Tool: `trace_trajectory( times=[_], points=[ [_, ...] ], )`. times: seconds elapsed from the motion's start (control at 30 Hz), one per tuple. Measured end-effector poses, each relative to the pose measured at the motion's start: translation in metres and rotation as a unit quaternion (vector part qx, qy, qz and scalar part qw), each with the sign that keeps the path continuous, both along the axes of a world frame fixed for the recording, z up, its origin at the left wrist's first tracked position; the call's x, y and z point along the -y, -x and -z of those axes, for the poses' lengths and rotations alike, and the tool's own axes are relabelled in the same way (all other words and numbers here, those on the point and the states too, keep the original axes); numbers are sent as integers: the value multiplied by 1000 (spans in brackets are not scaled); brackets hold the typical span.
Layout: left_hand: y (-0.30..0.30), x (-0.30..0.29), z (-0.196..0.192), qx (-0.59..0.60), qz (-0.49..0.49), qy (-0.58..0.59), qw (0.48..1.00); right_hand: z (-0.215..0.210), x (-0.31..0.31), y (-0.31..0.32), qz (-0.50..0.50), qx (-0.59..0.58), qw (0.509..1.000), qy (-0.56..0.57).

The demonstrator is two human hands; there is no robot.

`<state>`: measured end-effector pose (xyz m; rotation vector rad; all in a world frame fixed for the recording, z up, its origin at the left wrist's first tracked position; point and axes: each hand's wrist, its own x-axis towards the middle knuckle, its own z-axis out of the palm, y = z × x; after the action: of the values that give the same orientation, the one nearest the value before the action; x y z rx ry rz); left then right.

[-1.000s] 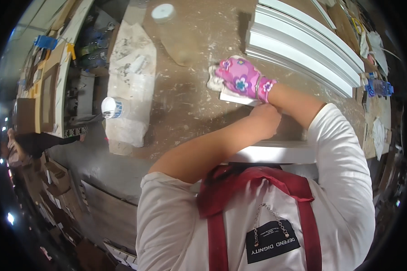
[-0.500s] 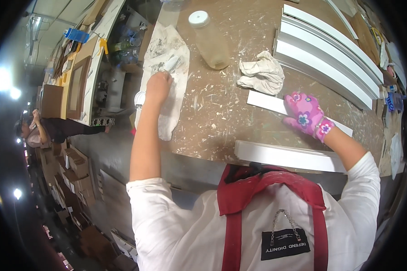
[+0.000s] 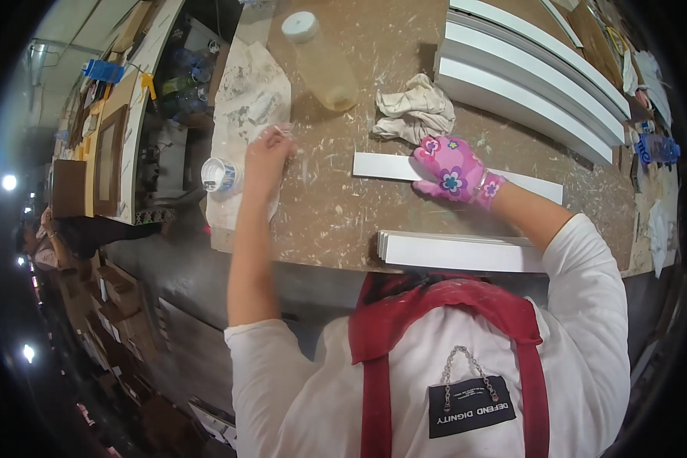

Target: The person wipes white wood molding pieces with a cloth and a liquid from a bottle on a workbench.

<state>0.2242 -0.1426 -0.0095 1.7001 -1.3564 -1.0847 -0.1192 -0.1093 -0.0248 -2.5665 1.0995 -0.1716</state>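
My bare left hand (image 3: 267, 159) is at the right edge of a stained cream cloth (image 3: 240, 80), fingers pinched together. Something pale shows at its fingertips, too blurred to name. Just left of that wrist stands an open white tub (image 3: 220, 176). My right hand (image 3: 452, 171), in a pink flowered glove, grips a flat white strip (image 3: 385, 166) lying on the worktable (image 3: 320, 221). Its fingers cover the far edge and the thumb is at the near edge. A crumpled cream rag (image 3: 414, 109) lies just beyond the strip.
A stack of white strips (image 3: 458, 253) lies along the table's near edge. Long white profiles (image 3: 530, 91) are piled at the far right. A cloudy bottle with a white cap (image 3: 324, 72) is at the back. Another person (image 3: 57, 243) is far off at left.
My left hand has shifted right across the cloth to its edge. The right hand and the strip have slid left relative to the rag. The whole view has also shifted a little.
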Motion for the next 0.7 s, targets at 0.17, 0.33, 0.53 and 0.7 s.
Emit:
trace_trajectory(
  times=[0.17,0.33,0.53,0.7],
  points=[
    [32,-35,18,-146,-34,-71,986,5,-1,-3,0,21,1000,10],
    [49,-38,36,-191,-68,-71,977,4,-1,-3,1,32,999,10],
    [51,-36,56,-180,-46,-73,980,4,-1,-4,2,23,1000,8],
    [60,-36,57,-209,-57,-32,976,10,-1,-1,-8,25,999,26]
  ],
)
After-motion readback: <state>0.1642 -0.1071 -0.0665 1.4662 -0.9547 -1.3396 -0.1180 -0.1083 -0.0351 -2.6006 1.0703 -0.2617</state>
